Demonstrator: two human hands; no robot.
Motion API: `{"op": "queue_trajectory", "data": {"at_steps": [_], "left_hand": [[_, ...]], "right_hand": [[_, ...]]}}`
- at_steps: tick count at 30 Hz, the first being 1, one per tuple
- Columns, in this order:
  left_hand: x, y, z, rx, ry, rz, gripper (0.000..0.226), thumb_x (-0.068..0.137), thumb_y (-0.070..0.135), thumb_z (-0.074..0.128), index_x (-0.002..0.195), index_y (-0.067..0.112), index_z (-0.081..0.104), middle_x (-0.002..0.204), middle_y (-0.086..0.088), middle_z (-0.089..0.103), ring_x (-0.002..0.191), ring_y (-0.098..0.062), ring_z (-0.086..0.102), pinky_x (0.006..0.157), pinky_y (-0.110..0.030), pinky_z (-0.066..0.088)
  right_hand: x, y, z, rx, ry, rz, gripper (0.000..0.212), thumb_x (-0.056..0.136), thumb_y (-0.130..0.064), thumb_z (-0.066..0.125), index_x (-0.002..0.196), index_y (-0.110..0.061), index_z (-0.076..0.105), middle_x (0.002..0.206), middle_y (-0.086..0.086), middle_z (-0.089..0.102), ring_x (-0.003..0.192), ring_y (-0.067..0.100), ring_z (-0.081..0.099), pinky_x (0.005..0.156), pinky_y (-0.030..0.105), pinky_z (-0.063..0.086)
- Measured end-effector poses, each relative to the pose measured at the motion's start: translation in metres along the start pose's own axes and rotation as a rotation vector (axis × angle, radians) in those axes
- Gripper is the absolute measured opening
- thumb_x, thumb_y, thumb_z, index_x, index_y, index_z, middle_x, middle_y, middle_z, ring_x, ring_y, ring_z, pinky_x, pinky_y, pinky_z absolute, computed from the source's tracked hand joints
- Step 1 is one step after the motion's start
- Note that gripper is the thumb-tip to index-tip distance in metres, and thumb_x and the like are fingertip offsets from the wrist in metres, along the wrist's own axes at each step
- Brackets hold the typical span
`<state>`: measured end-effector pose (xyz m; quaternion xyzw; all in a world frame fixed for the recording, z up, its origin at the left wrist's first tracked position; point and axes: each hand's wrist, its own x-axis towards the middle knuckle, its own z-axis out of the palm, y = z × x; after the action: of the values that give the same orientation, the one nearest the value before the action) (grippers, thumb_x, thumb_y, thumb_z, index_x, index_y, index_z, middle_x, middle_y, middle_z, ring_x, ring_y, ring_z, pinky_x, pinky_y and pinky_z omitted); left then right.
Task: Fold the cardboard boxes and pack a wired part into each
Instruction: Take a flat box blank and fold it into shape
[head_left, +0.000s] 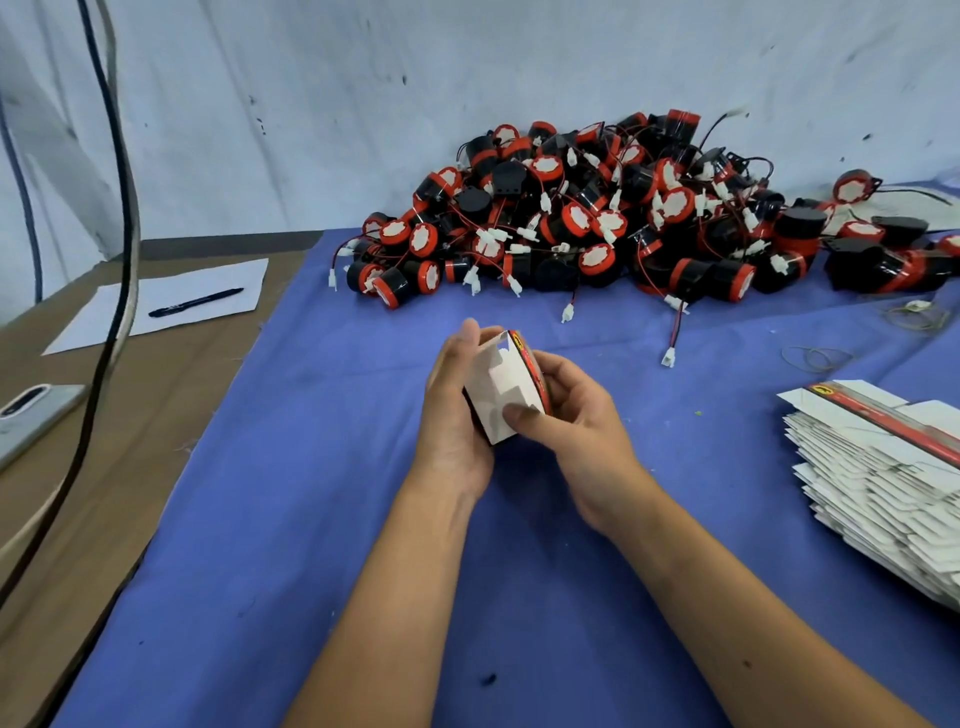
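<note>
The box (496, 395) sits between both hands: the left hand (451, 415) cups its side, the right hand (563, 415) grips it, thumb pressing a flap.

- There is a single view, from a camera worn on the person's head, looking forward and down.
- It sits close above the blue cloth (311, 519), with both forearms entering from the near edge.
- The wide lens bends the edges; a cable (122, 208) hangs close at the left.
- The far limit is the pale backdrop (467, 78) behind the pile of parts (597, 218).
</note>
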<state>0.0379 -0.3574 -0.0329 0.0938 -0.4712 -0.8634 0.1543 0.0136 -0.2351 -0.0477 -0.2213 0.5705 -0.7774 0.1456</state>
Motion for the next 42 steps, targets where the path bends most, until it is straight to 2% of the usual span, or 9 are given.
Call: {"op": "queue_trajectory", "data": {"at_steps": [4,8,12,16,21,25,30,37,42], "left_hand": [[-0.003,-0.010,0.007,0.157,0.044,0.154,0.020,0.084,0.036,0.072,0.102,0.028,0.074,0.109,-0.004,0.077,0.091,-0.019,0.072,0.067,-0.033,0.058],[0.000,-0.017,0.007,0.302,0.102,0.352,0.014,0.095,0.038,0.066,0.104,0.028,0.071,0.104,0.001,0.077,0.091,-0.012,0.073,0.072,-0.032,0.060],[0.005,-0.010,-0.001,0.432,0.056,0.466,0.019,0.099,0.035,0.067,0.109,0.019,0.066,0.105,-0.003,0.077,0.089,-0.017,0.075,0.072,-0.034,0.061],[0.005,-0.006,-0.005,0.557,0.037,0.519,0.015,0.097,0.026,0.065,0.110,0.018,0.068,0.107,0.000,0.075,0.096,-0.016,0.073,0.075,-0.028,0.058],[0.000,-0.009,0.004,0.538,-0.116,0.420,0.024,0.099,0.017,0.060,0.122,0.023,0.067,0.113,0.004,0.074,0.099,-0.014,0.072,0.074,-0.034,0.059],[-0.003,-0.010,0.009,0.282,-0.029,0.199,0.048,0.100,0.055,0.037,0.135,0.031,0.060,0.141,-0.001,0.065,0.135,-0.020,0.058,0.111,-0.047,0.047],[-0.008,-0.012,0.012,0.372,-0.074,0.122,0.060,0.094,0.070,0.035,0.133,0.034,0.064,0.121,-0.002,0.075,0.108,-0.019,0.072,0.083,-0.032,0.059],[-0.009,-0.012,0.010,0.411,-0.051,0.227,0.070,0.079,0.075,0.047,0.131,0.031,0.064,0.125,-0.004,0.071,0.111,-0.025,0.070,0.089,-0.046,0.061],[-0.006,-0.007,0.008,0.412,-0.014,0.254,0.067,0.081,0.076,0.046,0.131,0.035,0.066,0.129,-0.012,0.069,0.115,-0.035,0.068,0.091,-0.052,0.060]], "right_hand": [[0.000,0.003,0.001,0.088,-0.027,-0.001,0.050,0.082,-0.008,0.067,0.130,-0.010,0.055,0.123,0.016,0.069,0.120,0.029,0.065,0.093,0.032,0.054],[0.002,0.001,-0.009,0.079,-0.142,0.019,0.055,0.084,-0.014,0.066,0.137,-0.013,0.049,0.127,0.005,0.067,0.124,0.020,0.061,0.097,0.030,0.052],[0.004,-0.002,-0.008,0.071,-0.172,0.071,0.058,0.087,-0.035,0.069,0.136,-0.012,0.050,0.129,0.007,0.065,0.123,0.023,0.060,0.104,0.035,0.051],[0.007,-0.012,-0.008,0.103,-0.171,0.113,0.059,0.079,-0.066,0.071,0.115,-0.019,0.070,0.108,0.003,0.071,0.102,0.016,0.063,0.094,0.032,0.052],[0.002,-0.005,-0.004,0.006,0.059,0.050,0.043,0.090,-0.031,0.072,0.121,-0.004,0.061,0.118,0.015,0.073,0.113,0.028,0.070,0.096,0.044,0.055],[0.005,-0.008,-0.007,0.192,0.128,0.069,0.034,0.101,-0.016,0.060,0.129,0.002,0.057,0.128,0.024,0.067,0.123,0.041,0.063,0.108,0.059,0.047],[0.004,0.000,-0.005,0.001,0.109,0.089,0.023,0.105,-0.011,0.052,0.126,-0.003,0.056,0.125,0.022,0.067,0.121,0.039,0.063,0.106,0.060,0.048],[0.002,-0.007,-0.012,0.128,-0.084,0.118,0.037,0.096,-0.021,0.059,0.132,-0.011,0.059,0.124,0.011,0.069,0.118,0.026,0.066,0.098,0.038,0.056],[0.003,-0.011,-0.015,0.031,-0.134,0.005,0.030,0.102,-0.014,0.059,0.131,-0.008,0.062,0.130,0.018,0.066,0.124,0.033,0.062,0.106,0.046,0.050]]}}
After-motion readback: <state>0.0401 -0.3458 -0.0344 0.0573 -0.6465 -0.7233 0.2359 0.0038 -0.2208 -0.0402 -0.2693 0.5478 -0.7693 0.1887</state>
